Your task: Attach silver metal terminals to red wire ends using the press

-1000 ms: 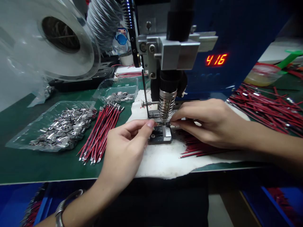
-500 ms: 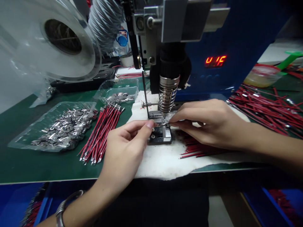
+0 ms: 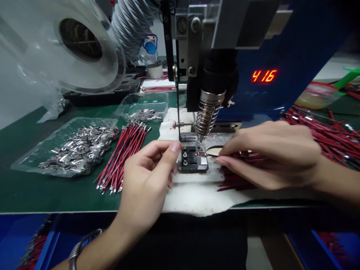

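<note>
My right hand (image 3: pixel 272 155) pinches a pair of thin red and black wires (image 3: pixel 211 154) between thumb and fingers. At the wires' left end is a small silver metal connector (image 3: pixel 201 153), over the right side of a small black fixture (image 3: pixel 194 159). Just above the fixture is the tip of a spring-wrapped soldering head (image 3: pixel 207 116). Close to the fixture's left edge, my left hand (image 3: pixel 149 176) has thumb and forefinger pressed together; whatever they may hold is hidden. Beneath my right hand lie more red and black wires (image 3: pixel 236 180), partly covered.
A clear tray (image 3: pixel 30 161) of metal connectors stands left, beside a bundle of wires (image 3: pixel 123 153). Behind it is a smaller clear tray (image 3: pixel 119 110). A blue machine body (image 3: pixel 247 99) with red digits rises behind. More wires (image 3: pixel 323 133) are heaped right. White cloth (image 3: pixel 191 198) lies under the fixture.
My right hand has moved right, away from the soldering tip, drawing the wires with it; the connector now shows. My left hand stays near the fixture's left edge. The whole view has shifted slightly.
</note>
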A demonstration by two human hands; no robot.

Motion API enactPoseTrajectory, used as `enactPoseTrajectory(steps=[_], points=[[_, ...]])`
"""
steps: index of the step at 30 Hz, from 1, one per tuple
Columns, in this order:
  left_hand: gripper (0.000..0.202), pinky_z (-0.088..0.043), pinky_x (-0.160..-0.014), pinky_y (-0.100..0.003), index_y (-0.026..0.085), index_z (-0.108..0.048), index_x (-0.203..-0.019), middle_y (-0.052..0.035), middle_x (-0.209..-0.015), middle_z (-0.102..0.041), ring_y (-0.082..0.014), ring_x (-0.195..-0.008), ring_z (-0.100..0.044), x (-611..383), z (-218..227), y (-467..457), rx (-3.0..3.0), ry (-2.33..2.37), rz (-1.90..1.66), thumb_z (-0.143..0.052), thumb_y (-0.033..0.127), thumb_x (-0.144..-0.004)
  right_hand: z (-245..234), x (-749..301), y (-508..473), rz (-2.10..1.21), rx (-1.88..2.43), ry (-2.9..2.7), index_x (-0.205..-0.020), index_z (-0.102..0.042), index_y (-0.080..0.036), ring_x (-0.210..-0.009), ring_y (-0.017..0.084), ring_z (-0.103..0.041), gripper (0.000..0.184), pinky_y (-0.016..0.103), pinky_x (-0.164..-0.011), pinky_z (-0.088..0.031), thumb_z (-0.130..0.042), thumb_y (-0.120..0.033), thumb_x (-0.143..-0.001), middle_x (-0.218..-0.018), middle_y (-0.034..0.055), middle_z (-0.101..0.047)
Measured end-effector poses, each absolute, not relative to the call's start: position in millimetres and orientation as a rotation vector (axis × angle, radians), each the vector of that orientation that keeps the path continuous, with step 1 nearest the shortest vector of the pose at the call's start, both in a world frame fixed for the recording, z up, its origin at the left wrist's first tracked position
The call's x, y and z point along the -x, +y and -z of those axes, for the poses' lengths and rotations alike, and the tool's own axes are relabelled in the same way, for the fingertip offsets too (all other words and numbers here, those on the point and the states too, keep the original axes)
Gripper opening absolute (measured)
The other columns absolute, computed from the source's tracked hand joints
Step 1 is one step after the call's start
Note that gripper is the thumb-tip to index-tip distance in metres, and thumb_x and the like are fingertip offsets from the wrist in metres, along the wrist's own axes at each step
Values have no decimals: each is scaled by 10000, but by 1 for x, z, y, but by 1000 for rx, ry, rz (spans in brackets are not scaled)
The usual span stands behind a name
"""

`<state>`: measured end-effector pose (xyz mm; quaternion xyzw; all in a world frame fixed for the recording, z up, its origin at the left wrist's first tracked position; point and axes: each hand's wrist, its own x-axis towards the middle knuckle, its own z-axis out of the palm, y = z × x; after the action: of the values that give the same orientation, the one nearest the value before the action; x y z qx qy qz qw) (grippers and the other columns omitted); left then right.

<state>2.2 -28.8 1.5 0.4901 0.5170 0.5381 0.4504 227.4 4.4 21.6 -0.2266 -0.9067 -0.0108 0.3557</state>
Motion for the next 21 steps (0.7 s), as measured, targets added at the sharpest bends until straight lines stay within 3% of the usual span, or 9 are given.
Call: enactPoseTrajectory(steps=[5,9,13,15,21], points=[[176,-377,-446,-238,236,-782,-752,7,-608,-678,-107,-452,-484,-10,-8,-47,-1498,1425,-1317,-722,341,-881,-29,-226,2,-114,426,-2363,-854,-576,-221,-482,99,-565,161,267,-494,-375,-648,-168,-988,-592,-51,-612],[141,-362,-405,-250,254,-825,-809,17,-514,-609,-122,-411,-469,-23,-9,-62,-1489,1338,-1080,-757,377,-821,-30,-227,4,-197,307,-2413,-841,-522,-237,-475,102,-469,200,279,-503,-332,-605,-197,-1018,-577,-63,-518],[286,-295,-403,-244,205,-671,-584,20,-481,-469,-101,-435,-386,-39,-2,-65,-1457,1177,-853,-723,366,-815,-24,-229,6,-253,271,-2442,-854,-497,-239,-498,108,-425,206,301,-521,-298,-559,-211,-1049,-583,-67,-474],[308,-284,-419,-247,199,-635,-579,16,-497,-450,-102,-464,-364,-46,0,-64,-1417,1118,-804,-679,363,-836,-21,-229,6,-296,266,-2441,-859,-488,-240,-503,109,-414,206,304,-519,-291,-539,-224,-1058,-590,-67,-458],[216,-430,-500,-256,211,-780,-686,-57,-689,-707,-155,-571,-576,-46,-9,-70,-1174,1261,-884,-758,407,-774,-21,-232,10,-361,256,-2447,-926,-547,-216,-532,104,-473,149,271,-534,-336,-550,-260,-1068,-643,-51,-541]])
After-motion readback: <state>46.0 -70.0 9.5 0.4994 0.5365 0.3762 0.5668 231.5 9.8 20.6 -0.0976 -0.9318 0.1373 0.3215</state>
